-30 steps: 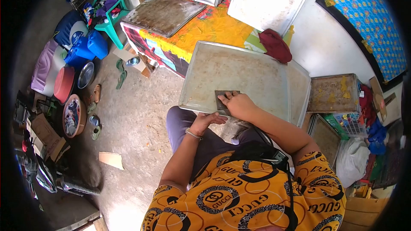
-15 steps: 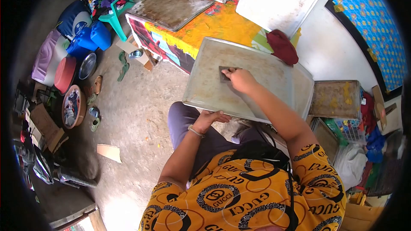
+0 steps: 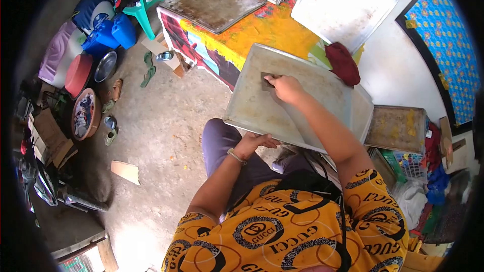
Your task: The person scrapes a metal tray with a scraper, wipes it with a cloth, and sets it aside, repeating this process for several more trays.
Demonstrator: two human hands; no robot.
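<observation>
A large grey metal tray (image 3: 312, 95) with brownish stains lies tilted above my lap, its far side by the table. My left hand (image 3: 255, 144) grips its near edge, fingers wrapped round the rim. My right hand (image 3: 285, 86) pinches a small dark grey pad (image 3: 266, 80) and presses it on the tray's face, left of the middle. Under the tray's right side, part of another pale panel (image 3: 362, 108) shows. A dark red cloth or cap (image 3: 343, 64) sits at the tray's far right edge.
Ahead, a table with a yellow cover (image 3: 272, 31) bears a stained tray (image 3: 214, 5); pale trays (image 3: 345, 2) stand behind. At right, a rusty tray (image 3: 397, 128) rests over a basket (image 3: 411, 165). Slippers (image 3: 147, 76), basins (image 3: 84, 114) and a green chair (image 3: 146, 7) are at left.
The view has shifted, so the surroundings appear farther right. The pad and my right hand appear slightly higher on the tray. My left hand still holds the near rim.
</observation>
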